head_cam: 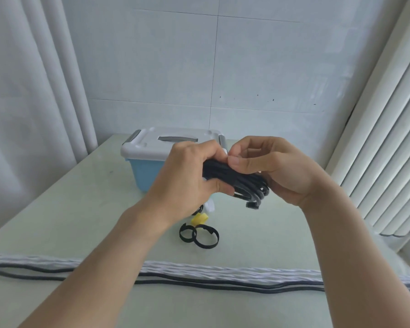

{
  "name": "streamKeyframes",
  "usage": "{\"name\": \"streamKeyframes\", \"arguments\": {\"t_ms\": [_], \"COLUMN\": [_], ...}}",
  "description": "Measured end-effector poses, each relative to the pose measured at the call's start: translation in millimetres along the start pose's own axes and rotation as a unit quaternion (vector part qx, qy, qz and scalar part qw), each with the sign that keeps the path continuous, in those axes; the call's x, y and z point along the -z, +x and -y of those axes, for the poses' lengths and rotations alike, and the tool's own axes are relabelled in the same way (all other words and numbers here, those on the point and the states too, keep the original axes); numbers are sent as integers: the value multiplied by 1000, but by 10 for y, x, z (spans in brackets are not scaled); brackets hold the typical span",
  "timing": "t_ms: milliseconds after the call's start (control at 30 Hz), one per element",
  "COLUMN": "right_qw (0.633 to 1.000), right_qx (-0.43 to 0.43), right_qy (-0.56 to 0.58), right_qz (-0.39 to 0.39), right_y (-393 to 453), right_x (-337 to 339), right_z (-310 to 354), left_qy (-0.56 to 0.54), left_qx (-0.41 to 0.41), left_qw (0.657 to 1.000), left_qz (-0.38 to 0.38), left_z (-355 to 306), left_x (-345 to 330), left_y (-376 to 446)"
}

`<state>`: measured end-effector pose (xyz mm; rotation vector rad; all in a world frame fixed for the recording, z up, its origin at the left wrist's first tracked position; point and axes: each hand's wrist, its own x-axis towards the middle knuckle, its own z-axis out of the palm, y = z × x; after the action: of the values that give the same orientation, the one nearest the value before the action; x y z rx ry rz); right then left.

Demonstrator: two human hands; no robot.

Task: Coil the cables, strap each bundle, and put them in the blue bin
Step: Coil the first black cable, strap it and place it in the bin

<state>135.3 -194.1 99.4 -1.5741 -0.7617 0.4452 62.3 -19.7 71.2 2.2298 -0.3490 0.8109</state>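
A coiled black cable bundle [242, 183] hangs in the air between both hands, above the table. My left hand [187, 176] grips its left end. My right hand [265, 162] curls round its right side, thumb and forefinger pinching a white strap end on top. The blue bin [143, 172] stands behind my hands with its white lid [149, 143] closed. Two black loop straps [199, 236] lie on the table below my hands, beside a yellow strap [200, 218] and a white strap [209, 205].
White and black cables [223, 276] lie stretched across the front of the pale green table [69, 209]. Curtains hang at the left and a ribbed white radiator [388, 138] stands at the right. A tiled wall rises behind the bin.
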Motion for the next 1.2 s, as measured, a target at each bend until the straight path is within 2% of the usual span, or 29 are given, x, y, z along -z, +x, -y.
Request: {"name": "streamKeyframes", "arguments": {"t_ms": [133, 300, 367, 433, 533, 633, 767, 867, 967, 1067, 1133, 1200], "right_qw": [996, 972, 973, 978, 989, 996, 993, 985, 980, 964, 950, 940], "right_qx": [-68, -93, -90, -88, -79, -66, -46, -46, -33, -18, -45, -83], "right_qy": [-22, -153, -146, -118, -90, -64, -62, -68, -50, -66, -66, -37], "right_qz": [56, 151, 157, 147, 92, -12, -94, -150, -192, -255, -301, -329], "right_y": [-3, -24, -44, -45, 2, 67, 129, 140, 127, 208, 302, 367], "right_x": [84, 163, 188, 214, 206, 202, 157, 128, 86, 53, 43, 49], "right_z": [-82, -164, -164, -190, -249, -324, -378, -377, -395, -485, -590, -691], "left_qy": [51, 82, 97, 88, 51, 77, 147, 164, 173, 107, 79, 55], "left_qx": [-64, -111, -141, -134, -48, 44, 106, 172, 240, 230, 205, 219], "left_qw": [996, 989, 984, 985, 995, 993, 978, 956, 942, 954, 958, 957], "left_qz": [-23, -47, -54, -57, -65, -72, -107, -171, -159, -162, -185, -182], "left_z": [48, 67, 70, 58, 62, 212, 633, 958, 1197, 1261, 1258, 1229], "left_x": [-53, -186, -207, -201, -100, 44, 130, 164, 141, 128, 160, 175], "left_y": [7, -29, -30, -14, 8, 26, 12, -25, -121, -189, -198, -172]}}
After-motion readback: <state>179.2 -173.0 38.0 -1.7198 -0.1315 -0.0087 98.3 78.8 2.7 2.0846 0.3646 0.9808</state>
